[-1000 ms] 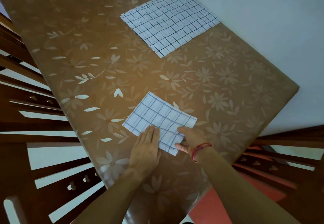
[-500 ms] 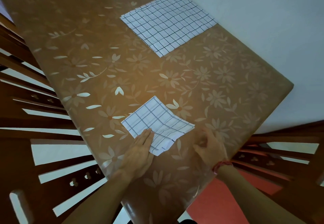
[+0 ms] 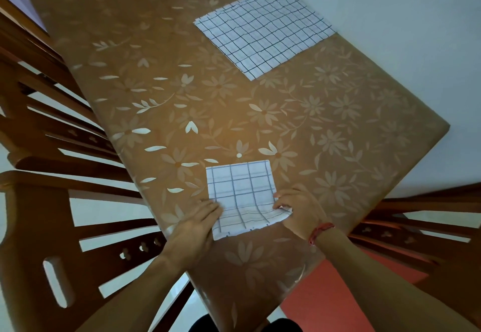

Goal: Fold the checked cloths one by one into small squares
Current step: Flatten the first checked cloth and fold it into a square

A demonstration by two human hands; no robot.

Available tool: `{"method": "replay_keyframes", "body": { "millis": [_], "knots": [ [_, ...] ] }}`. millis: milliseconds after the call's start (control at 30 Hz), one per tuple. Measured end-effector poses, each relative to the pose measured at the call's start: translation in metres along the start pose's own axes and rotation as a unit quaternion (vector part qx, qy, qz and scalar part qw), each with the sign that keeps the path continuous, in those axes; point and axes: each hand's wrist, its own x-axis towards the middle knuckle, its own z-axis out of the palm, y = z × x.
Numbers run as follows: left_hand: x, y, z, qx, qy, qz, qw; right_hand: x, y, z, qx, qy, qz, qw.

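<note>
A small folded white cloth with dark checks (image 3: 243,196) lies near the front edge of the brown flowered table (image 3: 182,97). My left hand (image 3: 195,227) lies flat, its straight fingers pressing the cloth's lower left edge. My right hand (image 3: 299,208) pinches the cloth's lower right corner, where the layers lift a little. A larger checked cloth (image 3: 265,30) lies spread flat at the far side of the table, apart from both hands.
Wooden chairs (image 3: 65,175) stand along the table's left side, and another chair (image 3: 416,217) at the right. The table's right corner (image 3: 446,126) borders a pale wall. A red floor patch (image 3: 338,300) shows below.
The right hand came back from beside the cloth and took hold of its lower right corner. The cloth has been turned so that its sides run squarer to me. The left hand stayed pressing.
</note>
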Motion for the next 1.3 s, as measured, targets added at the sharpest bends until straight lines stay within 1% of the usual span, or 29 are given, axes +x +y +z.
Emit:
{"method": "replay_keyframes", "body": {
  "millis": [67, 133, 233, 300, 333, 400, 467, 600, 700, 800, 1033, 1100, 1133, 1167, 1233, 1300],
  "knots": [
    [-0.003, 0.004, -0.005, 0.015, 0.043, -0.006, 0.999, -0.004, -0.003, 0.002, 0.003, -0.019, 0.011, 1.000],
    [-0.005, 0.008, -0.007, 0.028, 0.071, -0.012, 0.997, -0.008, -0.004, 0.004, 0.015, -0.037, 0.049, 0.998],
    [-0.005, 0.006, -0.003, 0.039, 0.091, -0.033, 0.995, -0.006, -0.003, 0.005, 0.023, -0.063, 0.085, 0.994],
    [-0.001, 0.004, -0.001, 0.033, 0.097, -0.062, 0.993, 0.000, -0.004, 0.004, 0.037, -0.108, 0.124, 0.986],
    [0.001, 0.004, -0.001, 0.031, 0.098, -0.073, 0.992, 0.002, -0.003, 0.004, 0.035, -0.116, 0.134, 0.984],
    [0.008, 0.005, -0.001, 0.024, 0.096, -0.101, 0.990, 0.004, -0.004, 0.004, 0.032, -0.078, 0.131, 0.988],
    [0.015, 0.006, -0.003, 0.011, 0.106, -0.136, 0.985, 0.005, -0.007, 0.003, 0.049, -0.044, 0.149, 0.987],
    [0.024, 0.008, -0.006, -0.004, 0.108, -0.191, 0.976, 0.015, -0.008, 0.004, 0.092, -0.042, 0.173, 0.980],
    [0.029, 0.005, -0.005, -0.019, 0.105, -0.206, 0.973, 0.020, -0.005, 0.009, 0.116, -0.034, 0.197, 0.973],
    [0.032, 0.000, -0.002, 0.009, 0.093, -0.194, 0.976, 0.023, -0.001, 0.016, 0.104, -0.030, 0.206, 0.973],
    [0.037, -0.006, -0.001, 0.124, 0.077, -0.131, 0.981, 0.028, 0.000, 0.020, 0.100, -0.020, 0.204, 0.974],
    [0.040, -0.007, -0.005, 0.147, 0.058, -0.100, 0.982, 0.030, -0.003, 0.020, 0.063, -0.001, 0.216, 0.974],
    [0.042, -0.009, -0.007, 0.163, 0.045, -0.082, 0.982, 0.032, -0.006, 0.020, 0.035, 0.013, 0.204, 0.978],
    [0.044, -0.011, -0.008, 0.179, 0.031, -0.065, 0.981, 0.035, -0.010, 0.021, 0.002, 0.029, 0.175, 0.984],
    [0.046, -0.017, -0.010, 0.201, 0.006, -0.038, 0.979, 0.041, -0.025, 0.024, -0.069, 0.049, 0.094, 0.992],
    [0.048, -0.022, -0.011, 0.219, -0.016, -0.021, 0.975, 0.048, -0.042, 0.036, -0.116, 0.031, 0.022, 0.993]
  ]
}}
